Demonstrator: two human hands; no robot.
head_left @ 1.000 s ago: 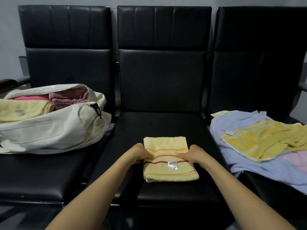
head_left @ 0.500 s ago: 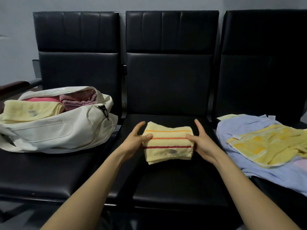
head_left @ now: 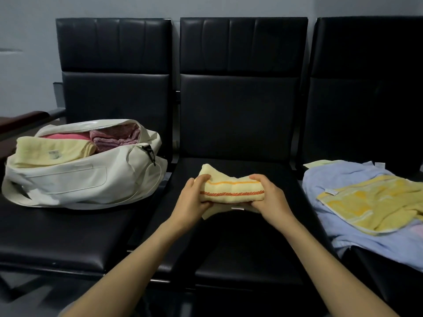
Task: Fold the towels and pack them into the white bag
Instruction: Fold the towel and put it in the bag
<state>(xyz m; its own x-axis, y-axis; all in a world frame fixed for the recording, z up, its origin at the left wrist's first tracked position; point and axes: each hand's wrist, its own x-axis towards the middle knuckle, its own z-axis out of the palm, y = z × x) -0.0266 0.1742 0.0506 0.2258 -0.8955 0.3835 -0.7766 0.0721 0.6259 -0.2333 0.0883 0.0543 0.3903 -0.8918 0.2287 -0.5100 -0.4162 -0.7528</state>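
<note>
Both hands, left hand [head_left: 191, 200] and right hand [head_left: 270, 197], grip the folded towel [head_left: 231, 189] by its ends at frame centre; the white bag [head_left: 75, 177] sits centre left.

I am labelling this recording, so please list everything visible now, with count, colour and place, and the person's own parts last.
folded striped terry towel: 1, pale yellow, orange and red stripes, over middle seat
soft zipped fabric bag: 1, white, open, left seat
folded towels inside bag: 3 visible, yellow, pink, mauve
loose towels: at least 2, blue, yellow, right seat
padded leather chairs: 3, black, one row
left hand: grips towel's left end
right hand: grips towel's right end
</note>
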